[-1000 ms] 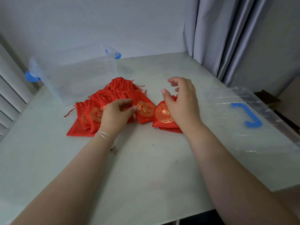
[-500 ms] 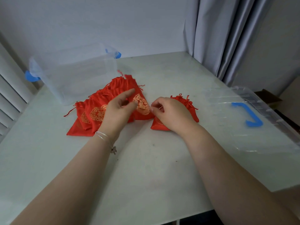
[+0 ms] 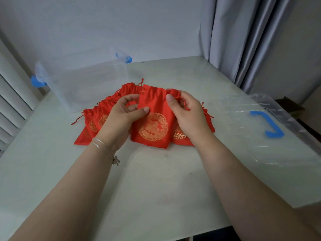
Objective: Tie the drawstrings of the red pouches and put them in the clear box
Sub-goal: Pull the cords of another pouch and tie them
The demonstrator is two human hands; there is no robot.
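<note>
A red pouch (image 3: 153,122) with a gold round emblem stands up between my hands at the table's middle. My left hand (image 3: 121,115) pinches its left edge with thumb and fingers. My right hand (image 3: 187,113) grips its upper right corner, with the red drawstring looped over the fingers. A pile of several more red pouches (image 3: 97,122) lies behind and to the left. Another red pouch (image 3: 180,136) lies under my right hand. The clear box (image 3: 83,80) with blue latches stands at the back left, and I see nothing inside it.
The clear lid (image 3: 271,136) with a blue handle lies flat at the table's right edge. A grey curtain (image 3: 243,40) hangs at the back right. White slats (image 3: 10,105) line the left side. The table's near edge runs below my forearms.
Both hands have lifted one pouch off the pile and now hold it upright, emblem facing me. My right hand left the pouch on the right and took hold of this one's top corner.
</note>
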